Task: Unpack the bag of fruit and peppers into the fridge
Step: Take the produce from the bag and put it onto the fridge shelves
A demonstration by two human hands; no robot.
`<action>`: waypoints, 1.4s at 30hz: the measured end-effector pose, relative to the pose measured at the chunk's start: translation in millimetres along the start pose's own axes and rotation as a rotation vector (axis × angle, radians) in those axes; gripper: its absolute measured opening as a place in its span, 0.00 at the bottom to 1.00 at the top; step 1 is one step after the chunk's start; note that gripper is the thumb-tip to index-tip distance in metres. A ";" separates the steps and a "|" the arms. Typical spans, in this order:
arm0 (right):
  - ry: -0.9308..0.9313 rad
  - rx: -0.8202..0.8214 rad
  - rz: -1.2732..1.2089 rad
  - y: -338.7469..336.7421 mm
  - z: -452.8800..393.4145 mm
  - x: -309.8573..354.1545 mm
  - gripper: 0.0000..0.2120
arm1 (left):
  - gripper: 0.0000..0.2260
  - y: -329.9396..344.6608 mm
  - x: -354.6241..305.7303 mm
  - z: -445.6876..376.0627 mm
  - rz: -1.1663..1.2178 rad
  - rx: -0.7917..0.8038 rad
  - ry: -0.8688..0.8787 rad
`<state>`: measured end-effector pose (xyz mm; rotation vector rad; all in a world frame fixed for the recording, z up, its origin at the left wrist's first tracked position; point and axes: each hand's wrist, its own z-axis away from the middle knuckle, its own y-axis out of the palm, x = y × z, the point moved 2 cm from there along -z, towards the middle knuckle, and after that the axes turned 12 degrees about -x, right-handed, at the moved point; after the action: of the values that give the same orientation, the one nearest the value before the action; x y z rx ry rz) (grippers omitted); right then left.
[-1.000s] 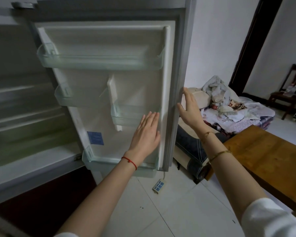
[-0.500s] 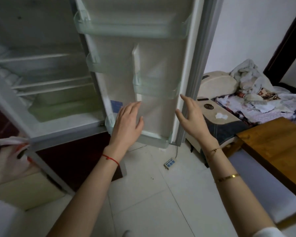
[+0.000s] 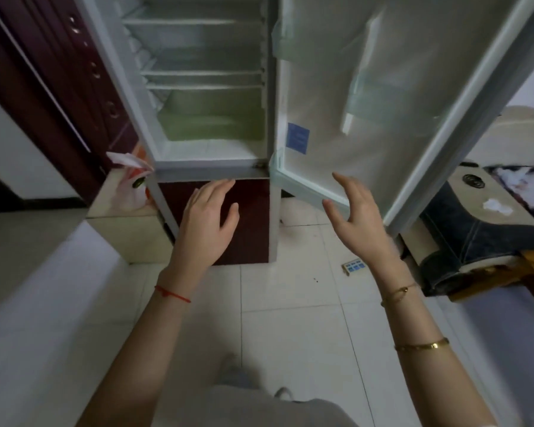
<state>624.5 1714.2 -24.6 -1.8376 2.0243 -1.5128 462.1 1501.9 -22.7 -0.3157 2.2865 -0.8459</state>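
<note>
Both your hands hang empty with fingers loosely spread: the left hand (image 3: pixel 208 221) before the dark lower door, the right hand (image 3: pixel 356 217) near the open fridge door (image 3: pixel 383 97). The plastic bag (image 3: pixel 133 183) sits at left of frame on a low cabinet (image 3: pixel 127 238), wedged against the fridge (image 3: pixel 204 103). Pulling it carelessly could tear it or spill fruit. The door's blue sticker (image 3: pixel 298 138) is unreadable.
</note>
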 end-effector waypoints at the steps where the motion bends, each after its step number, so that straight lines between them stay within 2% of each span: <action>1: -0.007 0.016 -0.014 9.7 0.7 5.5 0.24 | 0.19 -7.4 9.5 5.4 -0.014 -0.009 -0.034; 8: -0.051 0.180 -0.138 85.7 4.0 51.8 0.23 | 0.19 -52.8 80.0 35.1 -0.094 -0.017 -0.251; 13: -0.048 0.286 -0.173 153.9 -8.6 87.0 0.24 | 0.18 -80.4 135.4 33.7 -0.135 -0.084 -0.379; 20: -0.022 0.397 -0.234 259.8 -36.3 155.0 0.24 | 0.17 -119.4 237.0 1.3 -0.207 -0.158 -0.468; 26: -0.011 0.433 -0.283 338.4 -58.7 211.4 0.24 | 0.17 -150.2 323.1 -25.5 -0.228 -0.162 -0.511; 33: -0.053 0.478 -0.304 412.0 -95.5 248.5 0.23 | 0.17 -153.1 401.5 -62.3 -0.225 -0.160 -0.568; 42: -0.053 0.503 -0.332 520.7 -170.3 272.6 0.20 | 0.17 -121.0 484.4 -142.8 -0.212 -0.134 -0.588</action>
<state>49.2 1525.7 -113.8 -2.0137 1.1946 -1.8079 4.9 1271.5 -109.8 -0.7688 1.7764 -0.5967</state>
